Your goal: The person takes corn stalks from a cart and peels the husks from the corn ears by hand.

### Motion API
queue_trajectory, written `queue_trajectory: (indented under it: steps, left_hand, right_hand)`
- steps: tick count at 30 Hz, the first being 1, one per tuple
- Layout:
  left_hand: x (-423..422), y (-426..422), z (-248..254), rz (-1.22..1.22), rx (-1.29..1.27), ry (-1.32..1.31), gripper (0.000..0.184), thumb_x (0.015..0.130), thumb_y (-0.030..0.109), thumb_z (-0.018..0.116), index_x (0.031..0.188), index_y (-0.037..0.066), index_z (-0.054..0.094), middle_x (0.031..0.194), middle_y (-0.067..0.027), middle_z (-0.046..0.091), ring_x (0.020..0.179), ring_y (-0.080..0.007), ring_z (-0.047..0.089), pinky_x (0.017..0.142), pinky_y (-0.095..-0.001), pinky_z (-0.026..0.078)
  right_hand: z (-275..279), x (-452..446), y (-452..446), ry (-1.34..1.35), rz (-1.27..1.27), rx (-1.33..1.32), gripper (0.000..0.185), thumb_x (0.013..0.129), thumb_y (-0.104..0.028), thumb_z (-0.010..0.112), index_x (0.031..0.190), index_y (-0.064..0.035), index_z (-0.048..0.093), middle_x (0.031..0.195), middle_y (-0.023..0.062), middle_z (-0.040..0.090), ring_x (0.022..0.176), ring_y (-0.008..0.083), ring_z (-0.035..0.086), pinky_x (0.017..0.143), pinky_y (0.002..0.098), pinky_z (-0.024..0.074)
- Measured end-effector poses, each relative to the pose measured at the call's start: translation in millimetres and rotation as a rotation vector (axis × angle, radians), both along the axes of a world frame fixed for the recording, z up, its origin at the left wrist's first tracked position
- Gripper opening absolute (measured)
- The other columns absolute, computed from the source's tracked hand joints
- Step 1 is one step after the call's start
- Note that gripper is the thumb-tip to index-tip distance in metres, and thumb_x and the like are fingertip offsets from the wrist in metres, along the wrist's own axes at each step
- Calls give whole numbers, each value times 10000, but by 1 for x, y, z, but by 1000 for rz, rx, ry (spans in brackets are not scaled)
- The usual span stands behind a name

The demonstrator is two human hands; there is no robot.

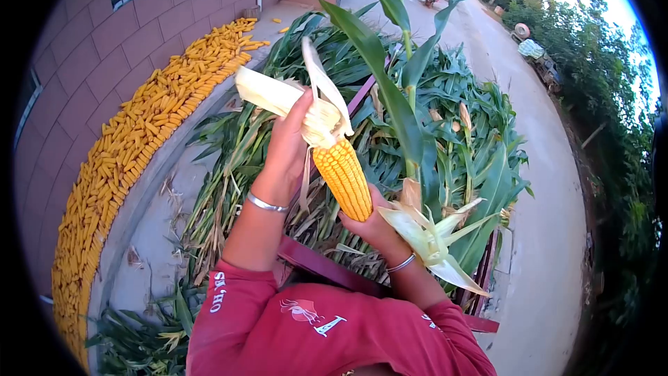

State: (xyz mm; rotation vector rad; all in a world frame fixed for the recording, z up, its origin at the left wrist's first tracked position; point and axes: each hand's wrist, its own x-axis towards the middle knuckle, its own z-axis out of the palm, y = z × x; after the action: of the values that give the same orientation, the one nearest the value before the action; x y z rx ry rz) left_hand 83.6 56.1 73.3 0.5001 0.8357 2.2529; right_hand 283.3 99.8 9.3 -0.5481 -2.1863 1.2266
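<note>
A bare yellow corn cob (342, 179) hangs tilted between my hands. My left hand (296, 122) is closed round the pale husk (321, 120) gathered at its upper end, with strips folded outward. Around the lower tip of the cob my right hand (376, 219) is wrapped, its fingers partly hidden behind the cob. Just right of that hand, an opened, empty-looking husk (435, 240) hangs by an upright green corn stalk (410, 90).
Cut corn plants (459, 132) are heaped ahead on a red metal frame (334, 264). Husked cobs (139, 139) lie piled along the brick wall (146, 24) at left. More leaves (142, 331) lie at lower left. A road (550, 223) and trees run along the right.
</note>
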Motion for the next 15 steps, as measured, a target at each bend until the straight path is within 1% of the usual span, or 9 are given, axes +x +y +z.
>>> queue_trajectory:
  steps: [1, 4, 6, 7, 8, 9, 11, 13, 15]
  left_hand:
    - [2, -6, -5, 11, -7, -6, 421, 929, 339, 581, 1186, 9, 527, 1023, -96, 638, 875, -180, 636, 792, -332, 516]
    - [7, -26, -13, -187, -122, 16, 601, 927, 421, 540, 1310, -31, 436, 1163, -171, 597, 1034, -236, 603, 921, -379, 474]
    - [9, -40, -15, -699, 103, -33, 777, 897, 494, 534, 1389, -67, 316, 1253, -237, 532, 1178, -309, 526, 1027, -412, 403]
    - [7, -42, -19, -702, 158, 3, 932, 828, 537, 599, 1424, -79, 231, 1308, -281, 476, 1245, -356, 466, 1081, -432, 347]
    - [6, -43, -22, -624, 247, 1, 963, 768, 467, 678, 1423, -79, 228, 1315, -283, 470, 1249, -354, 466, 1087, -432, 340]
    - [7, -50, -15, -571, 262, 115, 951, 747, 405, 695, 1423, -75, 228, 1322, -280, 466, 1253, -346, 464, 1093, -431, 332]
    - [13, -57, -2, -540, 250, 232, 898, 722, 257, 693, 1425, -58, 234, 1295, -242, 507, 1236, -323, 490, 1088, -419, 346]
    - [8, -58, -5, -554, 203, 249, 831, 742, 240, 685, 1413, -40, 284, 1285, -222, 525, 1214, -308, 511, 1062, -409, 372]
    - [3, -56, -8, -572, 150, 267, 765, 762, 223, 677, 1401, -21, 334, 1275, -202, 543, 1193, -293, 532, 1037, -400, 397]
  right_hand:
    - [-1, 2, 2, -38, 38, -79, 634, 682, -193, 786, 1203, -4, 478, 1075, 114, 617, 983, 181, 611, 840, 311, 485]
    - [-16, 4, 8, -28, 117, -84, 651, 686, -181, 789, 1224, -9, 465, 1114, 105, 608, 1013, 168, 595, 862, 308, 475]
    - [-19, 8, 10, -67, 183, -116, 659, 690, -161, 787, 1236, -8, 450, 1131, 96, 599, 1039, 159, 578, 880, 304, 465]
    - [-19, 9, 9, -45, 222, -173, 649, 692, -155, 786, 1230, -11, 452, 1106, 90, 604, 1019, 153, 585, 873, 304, 468]
    - [-20, 9, 7, -23, 258, -228, 639, 695, -150, 784, 1225, -14, 453, 1081, 85, 609, 999, 148, 591, 867, 303, 472]
    - [-31, 12, 0, 61, 304, -552, 584, 689, -149, 780, 1173, -10, 484, 988, 80, 626, 890, 146, 618, 806, 299, 494]
    - [-37, 17, 1, 35, 380, -608, 558, 688, -154, 777, 1147, -6, 496, 933, 79, 626, 830, 149, 619, 762, 295, 499]
    - [-33, 18, -2, 54, 476, -685, 510, 687, -178, 765, 1093, 8, 517, 824, 87, 614, 715, 168, 610, 652, 287, 500]
    - [-32, 21, -2, 17, 505, -716, 517, 689, -188, 766, 1098, 4, 515, 824, 91, 608, 710, 170, 605, 636, 284, 494]
